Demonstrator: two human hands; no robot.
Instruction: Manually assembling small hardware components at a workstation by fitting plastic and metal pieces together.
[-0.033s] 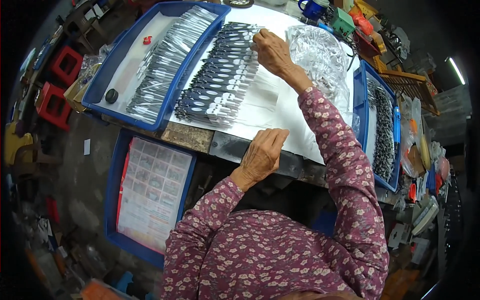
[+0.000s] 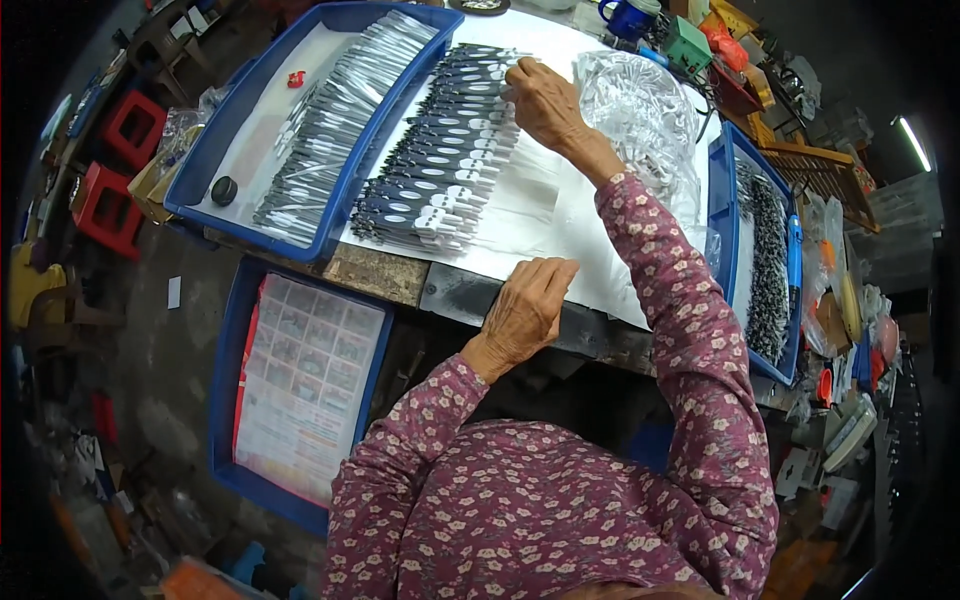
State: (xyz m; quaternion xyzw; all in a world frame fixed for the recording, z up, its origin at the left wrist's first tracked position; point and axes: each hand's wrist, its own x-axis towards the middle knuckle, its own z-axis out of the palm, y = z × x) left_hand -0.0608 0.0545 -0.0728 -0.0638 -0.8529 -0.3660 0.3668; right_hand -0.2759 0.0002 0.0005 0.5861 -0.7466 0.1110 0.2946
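My right hand (image 2: 548,102) reaches over the far right end of a long row of slim black-and-white sticks (image 2: 440,150). Its fingers are pinched together by the stick ends; whatever is between them is hidden. The sticks lie side by side on white paper, with black flat parts, white ovals and pale rounded ends. My left hand (image 2: 524,310) rests at the table's front edge with its fingers bent and close together. Its fingertips point down, so anything under them cannot be seen. To the right of the row lies a heap of clear plastic bags (image 2: 638,120).
A blue tray (image 2: 335,235) with many silvery sticks stands left of the row. Below it sits another blue tray (image 2: 372,385) holding a printed sheet. On the right a blue tray (image 2: 728,190) holds small dark pieces. A blue mug (image 2: 628,18) stands at the back.
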